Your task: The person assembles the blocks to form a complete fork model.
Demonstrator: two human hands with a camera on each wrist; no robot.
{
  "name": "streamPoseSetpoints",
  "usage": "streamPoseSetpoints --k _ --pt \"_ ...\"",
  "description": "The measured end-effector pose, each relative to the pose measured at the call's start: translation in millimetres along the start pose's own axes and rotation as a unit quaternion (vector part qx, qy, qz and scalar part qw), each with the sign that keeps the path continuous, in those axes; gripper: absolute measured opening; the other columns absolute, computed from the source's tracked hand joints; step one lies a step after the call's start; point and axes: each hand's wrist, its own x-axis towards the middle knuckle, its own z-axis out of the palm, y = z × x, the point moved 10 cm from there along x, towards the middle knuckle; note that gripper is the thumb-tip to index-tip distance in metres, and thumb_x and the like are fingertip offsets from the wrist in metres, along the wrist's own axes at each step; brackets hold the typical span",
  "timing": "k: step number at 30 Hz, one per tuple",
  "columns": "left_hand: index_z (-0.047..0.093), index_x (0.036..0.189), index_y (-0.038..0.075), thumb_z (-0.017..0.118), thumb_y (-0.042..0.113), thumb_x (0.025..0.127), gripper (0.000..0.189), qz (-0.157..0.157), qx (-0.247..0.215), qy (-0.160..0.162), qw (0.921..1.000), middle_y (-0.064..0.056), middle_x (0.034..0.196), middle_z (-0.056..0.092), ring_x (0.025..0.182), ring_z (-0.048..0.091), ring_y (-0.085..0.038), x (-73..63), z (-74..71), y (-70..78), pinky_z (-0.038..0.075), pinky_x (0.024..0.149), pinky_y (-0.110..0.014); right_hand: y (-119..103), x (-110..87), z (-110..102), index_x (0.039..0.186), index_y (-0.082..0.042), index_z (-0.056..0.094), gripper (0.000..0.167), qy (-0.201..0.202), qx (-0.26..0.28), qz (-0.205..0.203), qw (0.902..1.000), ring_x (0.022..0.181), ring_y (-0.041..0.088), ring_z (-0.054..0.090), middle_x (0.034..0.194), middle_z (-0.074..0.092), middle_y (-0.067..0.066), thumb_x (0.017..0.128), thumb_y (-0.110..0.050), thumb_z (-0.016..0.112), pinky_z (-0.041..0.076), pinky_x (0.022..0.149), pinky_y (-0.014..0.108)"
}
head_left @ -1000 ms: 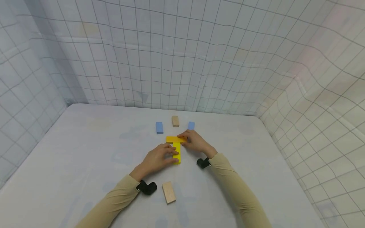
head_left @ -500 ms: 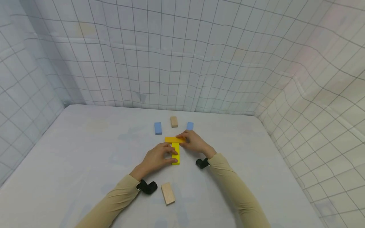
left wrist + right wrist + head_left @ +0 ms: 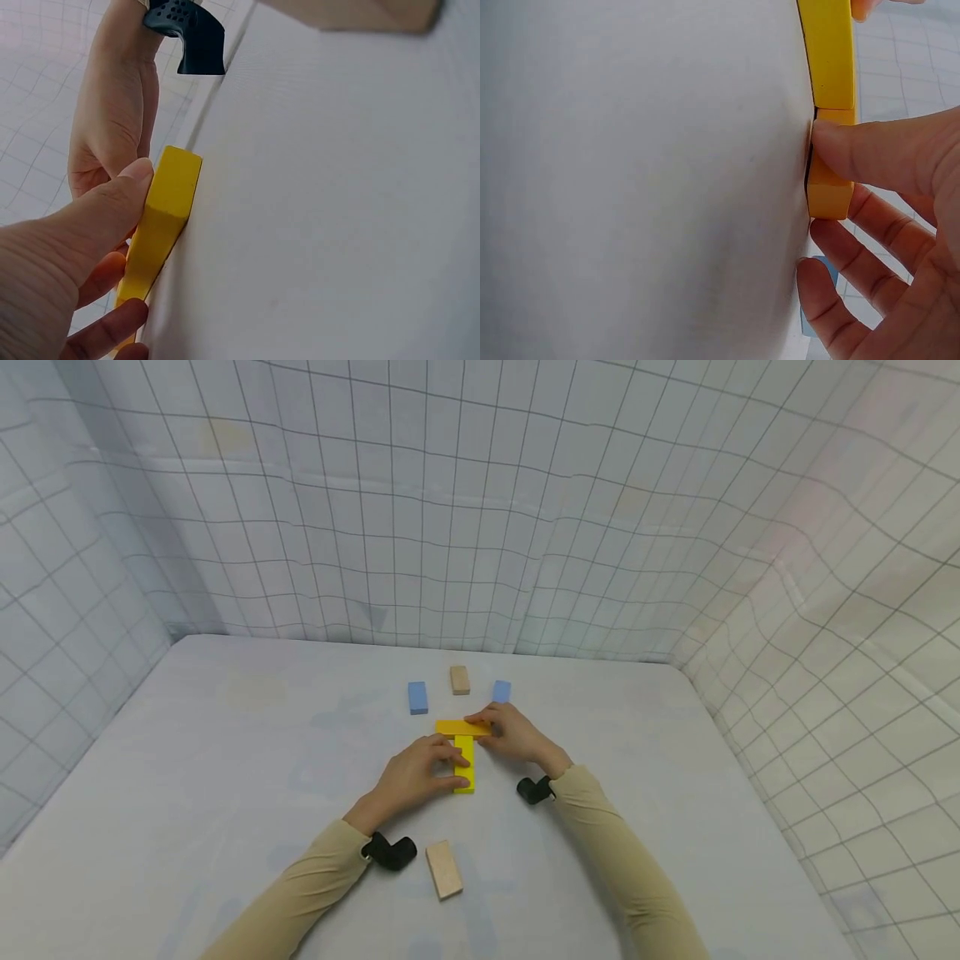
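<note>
A yellow block lies lengthwise on the white table, its far end against an orange-yellow block set crosswise, so the two make a T. My left hand holds the yellow block from the left; in the left wrist view the thumb rests against it near its closer end, with curled fingers farther along. My right hand pinches the right end of the orange-yellow block. The right wrist view shows its thumb on the near side, while the other fingers reach round the far side.
Beyond the T lie a blue block, a plain wooden block and a second blue block, partly behind my right hand. Another wooden block lies nearer, right of my left wrist. Grid-patterned curtains surround the table.
Both hands keep their places on the two blocks, and the blocks stay put. Only the head view shifts slightly.
</note>
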Motion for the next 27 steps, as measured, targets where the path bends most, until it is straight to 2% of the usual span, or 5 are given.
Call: streamPoseSetpoints --k 8,15,19,24,27 --pt "0.075 0.101 0.019 0.077 0.038 0.078 0.029 -0.011 -0.007 -0.003 0.9999 0.001 0.11 0.061 0.121 0.048 -0.025 0.2 2.0 1.0 0.044 0.092 -0.043 1.7 -0.5 -0.9 0.124 -0.008 0.063 0.038 -0.007 0.011 0.01 0.9999 0.099 0.02 0.048 0.116 0.058 0.005 0.087 -0.008 0.069 0.039 0.085 0.035" --pt "0.075 0.101 0.02 0.077 0.038 0.078 0.029 -0.015 -0.008 0.001 0.9999 0.002 0.11 0.061 0.121 0.049 -0.024 0.3 2.4 -0.7 0.044 0.093 -0.042 1.3 -0.7 -1.5 0.125 -0.006 0.061 0.04 -0.007 0.013 0.012 0.9998 0.092 0.02 0.046 0.113 0.058 0.006 0.087 -0.009 0.07 0.038 0.08 0.034" --pt "0.075 0.1 0.021 0.078 0.038 0.078 0.029 -0.011 -0.012 0.005 0.9999 0.003 0.109 0.061 0.117 0.051 -0.023 -0.3 1.6 -1.4 0.044 0.091 -0.041 1.4 -1.8 -2.4 0.129 -0.006 0.058 0.043 0.0 0.012 0.017 0.9998 0.093 0.019 0.047 0.113 0.058 0.007 0.088 -0.012 0.069 0.04 0.08 0.033" --pt "0.075 0.099 0.02 0.078 0.037 0.077 0.028 -0.005 -0.017 0.007 0.9998 0.004 0.106 0.061 0.107 0.055 -0.02 -1.5 -0.6 -1.2 0.046 0.086 -0.039 -0.1 -4.9 -4.6 0.132 -0.004 0.055 0.048 0.013 0.038 0.017 0.9991 0.097 0.022 0.052 0.113 0.057 0.009 0.088 -0.012 0.07 0.044 0.08 0.033" --pt "0.075 0.099 0.02 0.078 0.037 0.077 0.028 -0.004 -0.015 0.006 0.9999 0.003 0.106 0.061 0.107 0.055 -0.02 -2.2 -1.5 -1.5 0.046 0.086 -0.039 -0.5 -6.8 -5.7 0.133 -0.004 0.054 0.048 0.017 0.048 0.019 0.9985 0.099 0.023 0.054 0.114 0.056 0.01 0.088 -0.012 0.069 0.046 0.08 0.032"
